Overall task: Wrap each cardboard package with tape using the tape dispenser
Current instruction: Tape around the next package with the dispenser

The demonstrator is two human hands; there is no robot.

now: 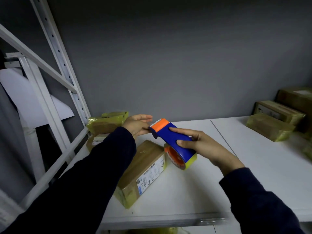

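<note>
My right hand (200, 146) grips a blue tape dispenser (173, 141) with an orange toothed blade end and a yellowish tape roll, held above the white shelf. My left hand (137, 124) is stretched out with straight fingers, its palm touching the dispenser's blade end. Below the hands lies a brown cardboard package (143, 171) with a white barcode label and yellowish tape round its ends. Two more taped packages (105, 122) are stacked at the back left, by the rack's upright.
The white shelf (253, 166) runs to the right, with a seam down its middle. Several taped cardboard packages (270, 127) sit at the far right against the grey wall. A white metal rack frame (55, 53) stands on the left.
</note>
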